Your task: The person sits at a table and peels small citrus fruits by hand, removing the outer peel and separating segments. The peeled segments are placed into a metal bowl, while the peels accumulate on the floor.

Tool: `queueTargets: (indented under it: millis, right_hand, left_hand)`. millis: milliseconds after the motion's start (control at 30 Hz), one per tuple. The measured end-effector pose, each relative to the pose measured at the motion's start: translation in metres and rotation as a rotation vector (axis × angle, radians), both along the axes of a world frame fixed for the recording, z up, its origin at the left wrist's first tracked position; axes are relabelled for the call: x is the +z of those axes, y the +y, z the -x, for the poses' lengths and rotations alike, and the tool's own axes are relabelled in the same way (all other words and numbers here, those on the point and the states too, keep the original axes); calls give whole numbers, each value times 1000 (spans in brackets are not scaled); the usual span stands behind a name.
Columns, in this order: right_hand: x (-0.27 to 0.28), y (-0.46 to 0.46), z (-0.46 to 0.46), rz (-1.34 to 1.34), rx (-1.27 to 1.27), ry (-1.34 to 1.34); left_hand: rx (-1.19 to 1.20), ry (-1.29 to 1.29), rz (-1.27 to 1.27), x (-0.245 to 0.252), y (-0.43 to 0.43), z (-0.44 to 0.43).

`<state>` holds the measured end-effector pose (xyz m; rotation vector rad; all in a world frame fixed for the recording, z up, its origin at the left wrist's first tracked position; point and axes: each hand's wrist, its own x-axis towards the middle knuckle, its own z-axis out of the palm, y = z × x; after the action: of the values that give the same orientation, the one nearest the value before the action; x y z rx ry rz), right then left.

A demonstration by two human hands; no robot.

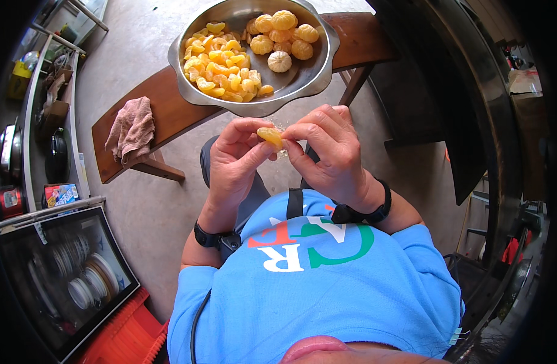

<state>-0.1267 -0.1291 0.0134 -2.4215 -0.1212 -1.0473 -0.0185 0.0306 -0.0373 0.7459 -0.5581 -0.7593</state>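
Between thumb and fingers, my left hand (237,157) holds a mandarin segment (270,135). The fingertips of my right hand (326,148) pinch at the segment's right end. Just beyond both hands, a steel basin (285,86) with a scalloped rim rests on a wooden bench (162,98). Loose mandarin segments (223,68) fill its left part. Peeled whole mandarins (283,34) are heaped at the back right, and one mandarin covered in white pith (279,62) lies in front of them.
A pinkish-brown cloth (131,127) lies on the bench's left end. Pale scraps lie on the concrete floor (278,175) below my hands. A glass-fronted cabinet with dishes (69,273) stands at the left, above a red plastic crate (128,330). Dark furniture (442,91) stands at the right.
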Motion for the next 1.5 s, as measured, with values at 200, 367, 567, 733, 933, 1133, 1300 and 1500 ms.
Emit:
queueTargets:
  millis: [200, 367, 567, 733, 933, 1133, 1300, 1500]
  right_hand:
    - [-1, 0, -1, 21, -11, 14]
    - [-2, -2, -2, 9, -20, 16]
    - [-1, -3, -2, -23, -2, -9]
    - [0, -1, -2, -12, 13, -10]
    - [-2, -1, -3, 27, 1, -5]
    - [-2, 0, -2, 25, -17, 17]
    - [-3, -2, -2, -10, -31, -6]
    - [-2, -5, -3, -32, 18, -30]
  left_hand:
    - [12, 11, -27, 0, -1, 1]
    - [-4, 24, -19, -1, -1, 0]
    - [-24, 33, -5, -1, -1, -2]
    - [-9, 74, -8, 0, -2, -1]
    - [-1, 22, -18, -1, -1, -1]
    - [-25, 42, -5, -2, -1, -1]
    - [-59, 77, -7, -3, 0, -2]
    - [-42, 80, -15, -3, 1, -4]
